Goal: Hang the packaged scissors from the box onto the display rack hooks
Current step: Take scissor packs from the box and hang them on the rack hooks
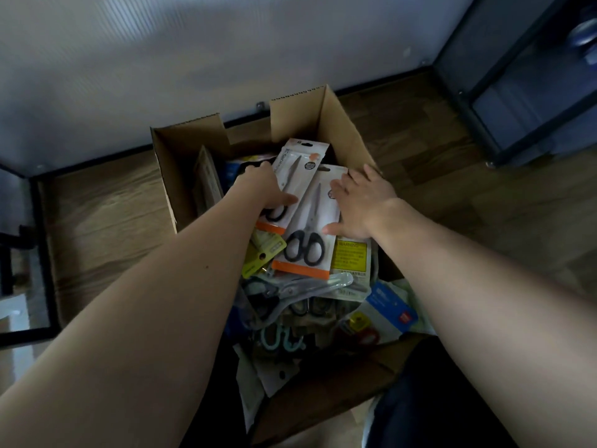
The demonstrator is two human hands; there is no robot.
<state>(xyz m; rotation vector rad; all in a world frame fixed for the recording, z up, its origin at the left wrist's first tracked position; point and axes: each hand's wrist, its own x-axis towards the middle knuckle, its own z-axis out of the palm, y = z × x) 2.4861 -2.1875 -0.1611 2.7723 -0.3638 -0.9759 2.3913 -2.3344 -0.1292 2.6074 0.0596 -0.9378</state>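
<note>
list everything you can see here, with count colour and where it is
cardboard box: one, brown, on the floor, flaps open
scissors packs with orange strip: two, white cards, black handles, on top of the pile
warning pack: one, yellow label, under the right-hand scissors pack
yellow tags: a few, left of the nearer scissors pack
blue pack: one, near right corner
other packs: count unclear, mixed, near end of the box
floor: wood, brown
left hand: grips the farther scissors pack
right hand: flat on the nearer scissors pack
</note>
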